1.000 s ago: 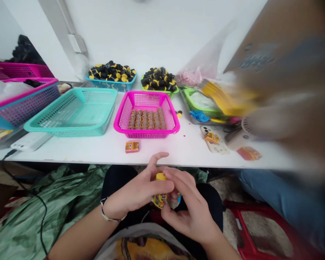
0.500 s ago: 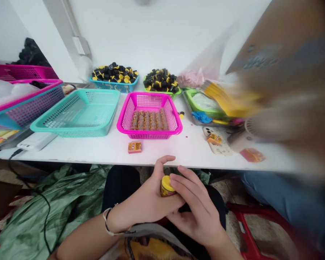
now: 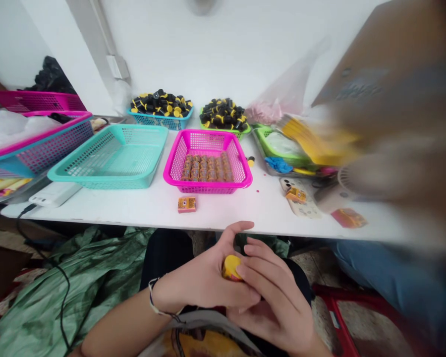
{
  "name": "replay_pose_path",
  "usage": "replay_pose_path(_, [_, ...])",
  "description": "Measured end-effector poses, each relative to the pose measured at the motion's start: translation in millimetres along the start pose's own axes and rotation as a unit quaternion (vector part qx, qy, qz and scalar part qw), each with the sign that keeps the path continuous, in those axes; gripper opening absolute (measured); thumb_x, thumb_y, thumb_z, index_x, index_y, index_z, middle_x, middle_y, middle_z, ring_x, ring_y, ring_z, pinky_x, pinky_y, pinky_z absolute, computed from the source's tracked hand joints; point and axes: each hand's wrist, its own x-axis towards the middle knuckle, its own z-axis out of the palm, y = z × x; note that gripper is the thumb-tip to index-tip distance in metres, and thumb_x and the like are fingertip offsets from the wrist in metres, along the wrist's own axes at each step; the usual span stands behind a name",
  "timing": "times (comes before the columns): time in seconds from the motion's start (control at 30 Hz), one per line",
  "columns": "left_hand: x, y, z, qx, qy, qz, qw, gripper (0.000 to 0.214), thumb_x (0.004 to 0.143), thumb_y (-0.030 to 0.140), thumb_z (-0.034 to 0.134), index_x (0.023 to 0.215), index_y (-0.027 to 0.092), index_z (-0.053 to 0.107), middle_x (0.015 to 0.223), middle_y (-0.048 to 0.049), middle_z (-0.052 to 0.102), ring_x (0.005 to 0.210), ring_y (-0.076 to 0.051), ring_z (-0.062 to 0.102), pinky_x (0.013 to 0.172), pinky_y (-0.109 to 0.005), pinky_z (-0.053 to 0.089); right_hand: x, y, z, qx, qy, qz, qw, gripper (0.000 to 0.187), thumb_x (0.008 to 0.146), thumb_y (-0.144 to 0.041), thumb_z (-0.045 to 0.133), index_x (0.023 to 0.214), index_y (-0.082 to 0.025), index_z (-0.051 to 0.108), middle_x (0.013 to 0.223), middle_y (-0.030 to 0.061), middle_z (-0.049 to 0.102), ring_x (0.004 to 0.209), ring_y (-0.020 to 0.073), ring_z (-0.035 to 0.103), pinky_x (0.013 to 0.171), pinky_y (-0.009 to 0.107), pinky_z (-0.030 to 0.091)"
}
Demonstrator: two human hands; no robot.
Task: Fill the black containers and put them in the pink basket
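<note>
Low over my lap, in front of the table edge, both my hands come together around a small jar point(image 3: 231, 267) with a yellow lid and a coloured label. My left hand point(image 3: 200, 277) is wrapped around its body, index finger stretched out above. The fingers of my right hand point(image 3: 278, 297) curl over from the other side and press on the jar near its lid; its lower part is hidden by the hands. On the table ahead, a pink basket point(image 3: 171, 183) holds rows of small brown containers. A small orange box point(image 3: 187, 205) lies before it.
A turquoise basket point(image 3: 96, 182) stands to the left. Behind are a blue basket point(image 3: 163, 121) and a green basket point(image 3: 241, 134) of black-and-yellow pieces. At right are a phone point(image 3: 306, 206), small orange boxes and a blurred person's arm. A white power bank point(image 3: 55, 194) lies left.
The jar has turned or tilted slightly within my hands, and its lid now faces me more. Both hands have shifted slightly right and down in the picture; the table items remain in place.
</note>
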Motion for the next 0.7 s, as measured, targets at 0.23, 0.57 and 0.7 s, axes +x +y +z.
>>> replay_pose_path(0.23, [-9.7, 4.2, 10.0, 0.149, 0.016, 0.074, 0.986, 0.101, 0.075, 0.006, 0.080, 0.150, 0.033, 0.019, 0.087, 0.0078, 0.068, 0.075, -0.010, 0.067, 0.088, -0.032, 0.054, 9.3, -2.2, -16.9, -0.017, -0.074, -0.065, 0.995, 0.039, 0.099, -0.019, 0.061, 0.137, -0.015, 0.061, 0.114, 0.0069, 0.077, 0.135, 0.0262, 0.058, 0.127, 0.054, 0.038])
replay_pose_path(0.57, [-10.7, 2.3, 12.6, 0.180, -0.031, 0.112, 0.977, 0.100, 0.079, 0.007, 0.075, 0.150, 0.037, 0.012, 0.103, 0.0035, 0.068, 0.095, -0.015, 0.072, 0.101, -0.040, 0.054, 23.0, -12.5, -21.7, 0.046, -0.108, -0.020, 0.993, 0.041, 0.101, -0.019, 0.055, 0.142, -0.022, 0.056, 0.114, 0.0050, 0.078, 0.122, 0.0271, 0.070, 0.123, 0.054, 0.042])
replay_pose_path(0.7, [-17.0, 1.4, 14.9, 0.143, 0.019, 0.093, 0.985, 0.106, 0.076, 0.012, 0.080, 0.153, 0.035, 0.010, 0.103, 0.0005, 0.071, 0.093, -0.016, 0.073, 0.089, -0.032, 0.058, 22.2, -11.2, -22.9, 0.038, -0.120, -0.036, 0.991, 0.043, 0.106, -0.020, 0.047, 0.148, -0.023, 0.051, 0.119, 0.0026, 0.078, 0.127, 0.0222, 0.067, 0.126, 0.048, 0.038])
